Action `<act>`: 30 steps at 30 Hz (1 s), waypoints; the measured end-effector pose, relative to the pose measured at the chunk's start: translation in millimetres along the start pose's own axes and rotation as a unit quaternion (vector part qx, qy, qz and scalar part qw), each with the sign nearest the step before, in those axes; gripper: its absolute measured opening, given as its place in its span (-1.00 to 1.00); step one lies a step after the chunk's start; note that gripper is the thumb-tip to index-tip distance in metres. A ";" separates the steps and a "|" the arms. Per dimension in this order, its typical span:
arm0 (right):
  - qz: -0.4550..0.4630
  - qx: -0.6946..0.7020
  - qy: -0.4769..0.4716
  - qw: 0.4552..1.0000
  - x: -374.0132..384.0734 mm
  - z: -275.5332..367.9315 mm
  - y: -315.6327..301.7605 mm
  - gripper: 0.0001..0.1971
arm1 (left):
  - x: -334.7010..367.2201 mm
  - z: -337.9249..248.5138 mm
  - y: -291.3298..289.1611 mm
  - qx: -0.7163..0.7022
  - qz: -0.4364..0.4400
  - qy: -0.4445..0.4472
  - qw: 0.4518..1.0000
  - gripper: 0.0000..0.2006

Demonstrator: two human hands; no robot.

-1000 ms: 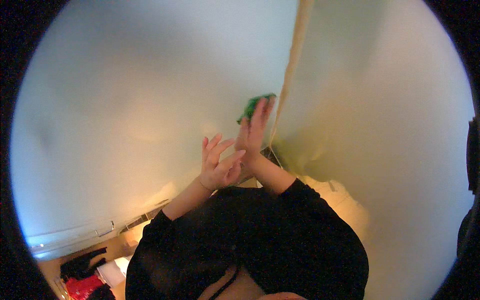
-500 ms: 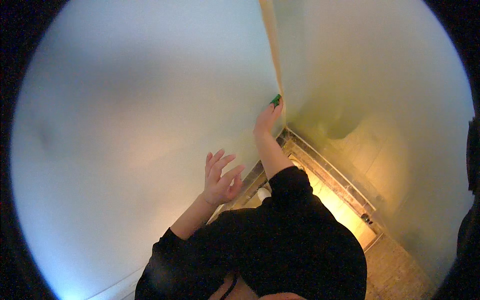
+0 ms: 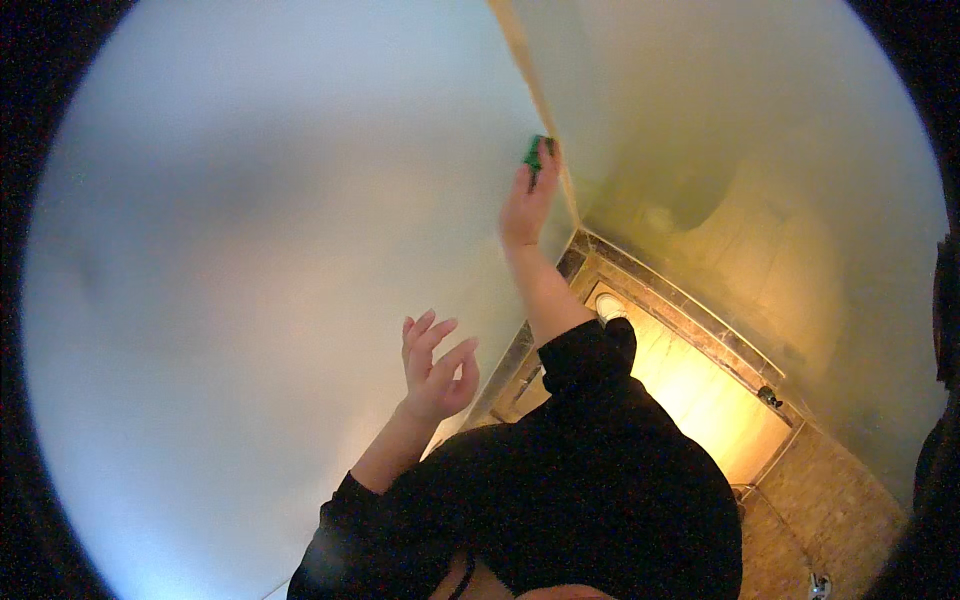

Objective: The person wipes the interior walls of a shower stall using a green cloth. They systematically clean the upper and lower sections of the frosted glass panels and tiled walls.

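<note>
My right hand (image 3: 530, 205) reaches up to the corner where two frosted panels meet. Its fingers are closed round a small green thing with dark parts (image 3: 533, 152), whose exact kind I cannot make out. That thing is held close against the left panel (image 3: 300, 220), right beside the tan strip (image 3: 530, 75) running down the corner. Lower and to the left, my left hand (image 3: 435, 375) is raised in front of the same panel, fingers spread and loosely curved, with nothing in it.
The right panel (image 3: 800, 180) rises beside my right arm. Below, a dark stone border (image 3: 680, 300) edges the brightly lit floor (image 3: 690, 400), with a white shoe (image 3: 608, 307) on it. A small dark thing (image 3: 768, 397) and a metal fitting (image 3: 820, 585) are at lower right.
My right hand has moved up along the corner with the green thing, which now shows more of its face. My left hand has shifted only slightly. The view has tilted, showing more floor.
</note>
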State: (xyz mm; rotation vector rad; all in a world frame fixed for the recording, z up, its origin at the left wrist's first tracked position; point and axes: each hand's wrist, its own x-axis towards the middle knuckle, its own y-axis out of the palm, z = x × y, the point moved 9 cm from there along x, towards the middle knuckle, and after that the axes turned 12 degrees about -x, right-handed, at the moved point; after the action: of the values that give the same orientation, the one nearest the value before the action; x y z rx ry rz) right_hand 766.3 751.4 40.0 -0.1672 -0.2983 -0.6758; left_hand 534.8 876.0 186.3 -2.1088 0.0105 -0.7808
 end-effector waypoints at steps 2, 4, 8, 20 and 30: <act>0.021 0.032 0.191 0.981 -27.8 -79.6 11.3 -0.54 | -4.8 3.8 1.4 -0.008 0.011 0.004 1.000 -0.65; 0.055 0.109 0.392 0.912 -60.8 -108.7 17.5 -0.54 | -8.8 3.3 -1.0 0.003 0.006 -0.005 1.000 -0.65; 0.087 -0.011 0.143 0.986 -74.6 24.2 -2.8 -0.51 | -12.8 1.8 -4.1 0.014 -0.024 -0.009 1.000 -0.69; 0.062 -0.057 -0.004 0.996 -72.0 7.5 -9.4 -0.49 | -7.8 -16.9 0.3 -0.002 -0.064 0.031 0.997 -0.72; 0.115 0.153 0.308 0.932 -118.5 15.2 -1.1 -0.47 | -58.5 -21.0 -39.4 0.033 -0.088 -0.008 0.996 -0.73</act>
State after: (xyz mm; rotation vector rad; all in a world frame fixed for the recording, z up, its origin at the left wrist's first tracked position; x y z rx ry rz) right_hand 674.7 824.1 15.9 0.3047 0.2214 -0.4118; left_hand 466.2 901.7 193.5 -2.0727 -0.2100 -0.8564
